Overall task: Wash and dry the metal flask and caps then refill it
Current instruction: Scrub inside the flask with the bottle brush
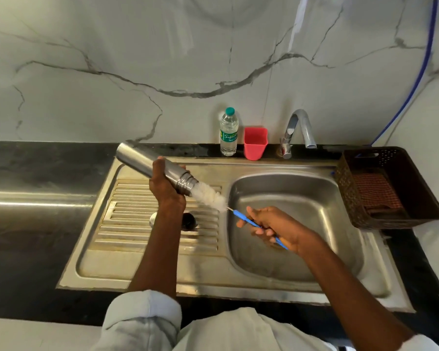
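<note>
My left hand grips the metal flask around its middle and holds it tilted above the drainboard, with its open threaded mouth pointing down to the right. A white bottle brush sticks partly out of that mouth. My right hand holds the brush's blue handle over the sink basin. Two caps lie on the drainboard below my left wrist: a dark one and a metal one that my arm mostly hides.
A plastic water bottle and a red cup stand at the back edge beside the tap. At the right, a dark basket holds a folded cloth. Black counter lies to the left of the ribbed drainboard.
</note>
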{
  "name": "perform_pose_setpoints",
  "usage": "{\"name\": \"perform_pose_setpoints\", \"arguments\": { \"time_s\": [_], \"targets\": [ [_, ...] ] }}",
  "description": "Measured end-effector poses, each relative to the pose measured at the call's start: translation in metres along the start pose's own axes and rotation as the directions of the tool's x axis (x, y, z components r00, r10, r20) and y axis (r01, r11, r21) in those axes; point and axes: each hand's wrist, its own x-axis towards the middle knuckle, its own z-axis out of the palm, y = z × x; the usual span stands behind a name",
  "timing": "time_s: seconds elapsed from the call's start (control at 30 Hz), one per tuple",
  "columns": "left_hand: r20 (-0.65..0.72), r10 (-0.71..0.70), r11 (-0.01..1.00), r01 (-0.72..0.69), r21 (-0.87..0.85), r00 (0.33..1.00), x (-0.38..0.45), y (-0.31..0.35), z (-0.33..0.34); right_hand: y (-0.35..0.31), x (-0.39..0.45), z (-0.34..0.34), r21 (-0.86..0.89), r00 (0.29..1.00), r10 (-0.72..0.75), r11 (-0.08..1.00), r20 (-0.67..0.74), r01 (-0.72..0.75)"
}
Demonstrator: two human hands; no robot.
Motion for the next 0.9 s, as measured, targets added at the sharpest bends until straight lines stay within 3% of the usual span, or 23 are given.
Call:
{"name": "perform_pose_setpoints", "arguments": {
  "time_s": [0.03, 0.07, 0.1, 0.13, 0.17, 0.2, 0.3, 0.33, 0.37, 0.4, 0.43, 0.47, 0.53, 0.57, 0.63, 0.7, 0.73, 0.77, 0.8, 0.83, 0.9],
  "targets": [
    [-0.027, 0.01, 1.0, -0.011, -0.027, 1.0, 0.001, -0.001, -0.004, -0.001, -0.003, 0.006, -0.213, 0.983, -0.149, 0.969, -0.106, 0.124],
    [-0.052, 0.013, 0.998, -0.015, -0.055, 0.999, 0.001, -0.003, -0.007, -0.002, -0.003, 0.012, -0.477, 0.935, -0.301, 0.86, -0.188, 0.181],
    [-0.075, 0.015, 0.997, -0.021, -0.078, 0.997, 0.001, -0.008, -0.009, -0.003, 0.0, 0.018, -0.72, 0.874, -0.415, 0.685, -0.255, 0.115],
    [-0.096, 0.019, 0.995, -0.028, -0.095, 0.995, -0.001, -0.012, -0.01, -0.005, 0.002, 0.025, -0.854, 0.813, -0.488, 0.52, -0.318, -0.022],
    [-0.109, 0.022, 0.994, -0.034, -0.103, 0.994, -0.006, -0.016, -0.009, -0.005, 0.004, 0.03, -0.899, 0.758, -0.545, 0.42, -0.358, -0.122],
    [-0.114, 0.023, 0.994, -0.035, -0.104, 0.993, -0.01, -0.021, -0.006, -0.005, 0.007, 0.035, -0.906, 0.725, -0.576, 0.389, -0.378, -0.164],
    [-0.096, 0.009, 0.998, -0.015, -0.063, 0.995, -0.023, -0.036, 0.005, -0.013, 0.021, 0.051, -0.894, 0.741, -0.56, 0.431, -0.371, -0.122],
    [-0.076, -0.005, 0.999, 0.001, -0.044, 0.997, -0.029, -0.041, 0.009, -0.017, 0.025, 0.057, -0.854, 0.77, -0.517, 0.516, -0.375, -0.069],
    [-0.061, -0.016, 1.0, 0.014, -0.025, 0.998, -0.034, -0.044, 0.013, -0.023, 0.03, 0.058, -0.731, 0.827, -0.407, 0.682, -0.387, -0.007],
    [-0.051, -0.023, 1.0, 0.023, -0.007, 0.998, -0.036, -0.045, 0.015, -0.026, 0.033, 0.054, -0.466, 0.913, -0.218, 0.884, -0.344, 0.036],
    [-0.038, -0.028, 1.0, 0.028, 0.012, 0.999, -0.034, -0.044, 0.016, -0.025, 0.034, 0.046, -0.12, 0.982, -0.002, 0.993, -0.189, -0.022],
    [-0.028, -0.035, 0.999, 0.035, 0.03, 0.999, -0.034, -0.041, 0.015, -0.022, 0.031, 0.034, 0.147, 0.989, 0.145, 0.978, 0.025, -0.147],
    [-0.025, -0.033, 0.999, 0.034, 0.042, 0.999, -0.033, -0.033, 0.011, -0.013, 0.019, 0.008, 0.307, 0.941, 0.196, 0.91, 0.275, -0.279],
    [-0.036, -0.018, 0.999, 0.019, 0.032, 0.999, -0.03, -0.03, 0.008, -0.006, 0.013, -0.003, 0.248, 0.933, 0.215, 0.924, 0.289, -0.29],
    [-0.088, 0.023, 1.0, -0.024, -0.004, 0.996, -0.024, -0.023, 0.001, 0.006, 0.001, -0.012, 0.031, 0.978, 0.17, 0.984, 0.123, -0.175],
    [-0.152, 0.061, 0.997, -0.067, -0.035, 0.986, -0.024, -0.019, -0.004, 0.014, -0.01, -0.008, -0.239, 0.992, -0.101, 0.968, -0.075, 0.081],
    [-0.184, 0.073, 0.996, -0.081, -0.042, 0.98, -0.026, -0.02, -0.005, 0.016, -0.014, -0.005, -0.432, 0.956, -0.262, 0.883, -0.136, 0.18],
    [-0.207, 0.079, 0.995, -0.091, -0.047, 0.975, -0.029, -0.023, -0.006, 0.018, -0.016, -0.001, -0.657, 0.897, -0.409, 0.726, -0.17, 0.206],
    [-0.219, 0.079, 0.994, -0.093, -0.055, 0.972, -0.032, -0.027, -0.006, 0.019, -0.018, 0.006, -0.825, 0.838, -0.508, 0.548, -0.198, 0.137],
    [-0.227, 0.077, 0.994, -0.093, -0.062, 0.971, -0.036, -0.033, -0.006, 0.02, -0.019, 0.013, -0.909, 0.781, -0.581, 0.415, -0.231, 0.039],
    [-0.222, 0.077, 0.993, -0.094, -0.067, 0.972, -0.045, -0.044, -0.005, 0.019, -0.016, 0.018, -0.932, 0.719, -0.64, 0.361, -0.271, -0.03]
  ]
}}
